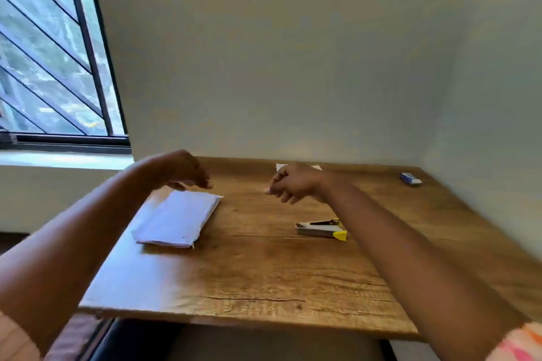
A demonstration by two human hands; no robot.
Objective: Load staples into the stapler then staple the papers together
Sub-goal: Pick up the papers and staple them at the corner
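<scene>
Loading comes first, so I look to the stapler [321, 228], lying right of centre on the table [264, 272], apparently hinged open. My right hand [293, 183] hovers beyond it, curled; whether it pinches anything I cannot tell. My left hand [184, 170] hangs loose, empty, above the papers [176, 218] centre-left. I'd seat staples squarely.

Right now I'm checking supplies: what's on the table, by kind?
Paper stack: 1
Stapler: 1
Small blue and white box: 1
White sheet behind the right hand, partly hidden: 1
Total: 4
</scene>
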